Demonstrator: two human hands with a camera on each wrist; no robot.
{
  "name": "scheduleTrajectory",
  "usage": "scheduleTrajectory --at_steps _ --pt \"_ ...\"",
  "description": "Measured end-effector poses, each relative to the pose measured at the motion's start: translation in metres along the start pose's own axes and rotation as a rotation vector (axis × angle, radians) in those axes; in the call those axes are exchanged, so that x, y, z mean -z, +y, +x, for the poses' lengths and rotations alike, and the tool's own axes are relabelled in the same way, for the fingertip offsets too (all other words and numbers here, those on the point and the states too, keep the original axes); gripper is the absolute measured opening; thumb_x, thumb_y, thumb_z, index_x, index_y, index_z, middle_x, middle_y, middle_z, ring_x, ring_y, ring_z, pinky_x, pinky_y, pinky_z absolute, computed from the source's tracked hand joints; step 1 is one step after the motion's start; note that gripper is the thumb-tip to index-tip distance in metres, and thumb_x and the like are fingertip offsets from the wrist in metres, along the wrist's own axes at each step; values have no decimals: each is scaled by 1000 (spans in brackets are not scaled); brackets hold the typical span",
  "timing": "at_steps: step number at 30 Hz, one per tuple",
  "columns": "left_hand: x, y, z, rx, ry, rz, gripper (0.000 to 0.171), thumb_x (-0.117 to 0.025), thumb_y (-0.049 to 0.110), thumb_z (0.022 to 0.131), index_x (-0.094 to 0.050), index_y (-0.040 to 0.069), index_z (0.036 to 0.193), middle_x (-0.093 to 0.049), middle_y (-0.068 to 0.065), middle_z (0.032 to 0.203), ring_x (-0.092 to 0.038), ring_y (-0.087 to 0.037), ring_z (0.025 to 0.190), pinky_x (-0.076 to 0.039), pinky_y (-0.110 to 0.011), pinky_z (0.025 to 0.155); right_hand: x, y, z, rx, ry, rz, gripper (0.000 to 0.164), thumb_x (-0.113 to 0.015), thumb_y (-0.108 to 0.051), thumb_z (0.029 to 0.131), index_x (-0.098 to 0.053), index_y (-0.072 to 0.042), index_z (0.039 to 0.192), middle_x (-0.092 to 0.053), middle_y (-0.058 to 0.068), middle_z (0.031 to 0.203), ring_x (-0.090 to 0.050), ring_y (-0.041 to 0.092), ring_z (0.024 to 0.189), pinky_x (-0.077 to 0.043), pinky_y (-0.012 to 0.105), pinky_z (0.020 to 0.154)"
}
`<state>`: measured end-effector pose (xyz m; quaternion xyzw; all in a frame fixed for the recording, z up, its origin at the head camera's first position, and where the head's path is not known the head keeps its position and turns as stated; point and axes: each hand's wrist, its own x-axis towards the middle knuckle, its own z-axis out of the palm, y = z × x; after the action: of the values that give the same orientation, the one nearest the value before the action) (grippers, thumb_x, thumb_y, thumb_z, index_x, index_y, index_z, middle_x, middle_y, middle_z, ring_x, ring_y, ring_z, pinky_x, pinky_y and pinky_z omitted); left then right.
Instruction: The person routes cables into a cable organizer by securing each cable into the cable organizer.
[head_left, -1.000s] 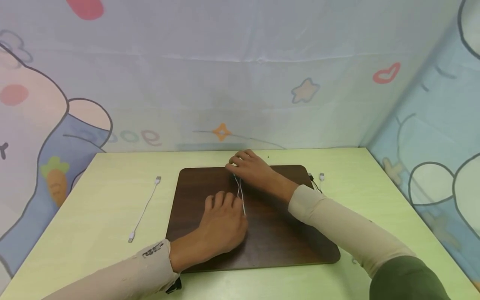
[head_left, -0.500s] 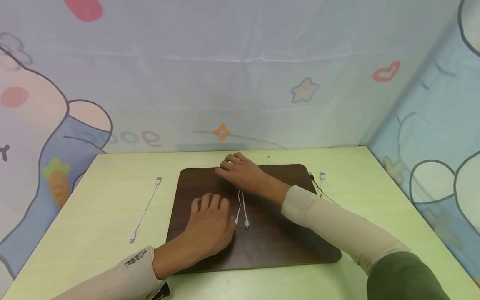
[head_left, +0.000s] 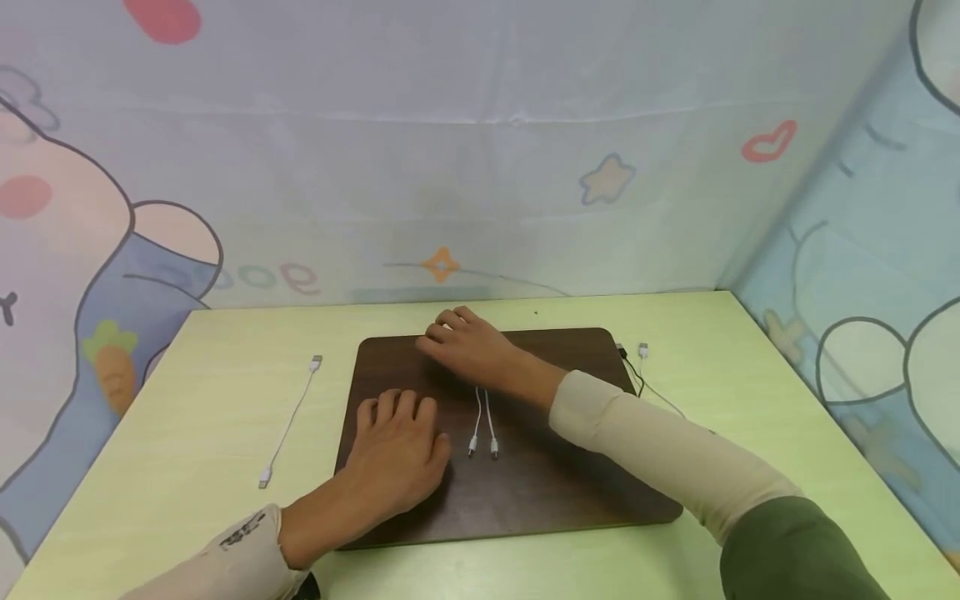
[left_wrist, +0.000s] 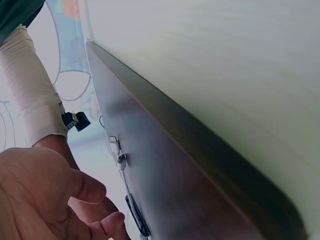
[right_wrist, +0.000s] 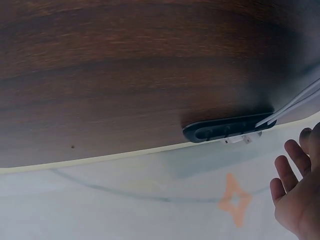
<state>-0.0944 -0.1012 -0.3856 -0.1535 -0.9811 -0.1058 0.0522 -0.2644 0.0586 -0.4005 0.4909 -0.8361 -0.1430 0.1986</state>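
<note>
Two short white USB cables (head_left: 492, 433) lie side by side on a dark brown board (head_left: 570, 492), plug ends toward me. In the right wrist view, both run through slots at one end of a black cable holder (right_wrist: 227, 128), their other plugs showing beyond it. The head view has that holder hidden behind my right hand (head_left: 472, 354), which hovers over the far part of the board with fingers loosely bent and nothing held. My left hand (head_left: 397, 462) is above the board's near left, left of the plugs, fingers relaxed; the left wrist view shows its thumb and fingertips apart.
Left of the board, another white USB cable (head_left: 288, 425) lies on the pale table (head_left: 187, 467). By the board's right edge are a black cable (head_left: 633, 375) and a white cable (head_left: 643, 352), partly covered by my right arm. A printed cloth backdrop (head_left: 480, 167) stands behind.
My left hand has moved left, away from the two white cables, uncovering their near plugs. My right hand has also shifted left and slightly nearer over the board.
</note>
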Motion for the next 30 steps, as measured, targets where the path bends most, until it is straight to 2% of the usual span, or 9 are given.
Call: scheduleTrajectory --at_steps 13,21,30 --pt "-1 -10 -5 29 0 3 20 -62 23 108 -57 6 99 -64 -24 121 -52 -51 133 -38 -70 111 2 -6 4 11 53 -18 22 -61 -10 116 -65 -17 136 -74 1 140 -67 26 135 -53 44 120" --pt "0 -16 -9 42 -7 -7 22 -61 21 109 -53 9 92 -62 -21 113 -51 -50 130 -36 -71 110 3 -6 7 14 15 -15 24 -64 -10 115 -63 -17 138 -73 2 142 -66 27 139 -51 44 122" --pt "2 -22 -13 45 19 26 24 -65 22 107 -54 8 91 -64 -23 117 -51 -51 129 -37 -71 110 3 -7 10 10 -44 -24 31 -70 -18 113 -62 -19 142 -72 1 146 -63 26 142 -49 43 124"
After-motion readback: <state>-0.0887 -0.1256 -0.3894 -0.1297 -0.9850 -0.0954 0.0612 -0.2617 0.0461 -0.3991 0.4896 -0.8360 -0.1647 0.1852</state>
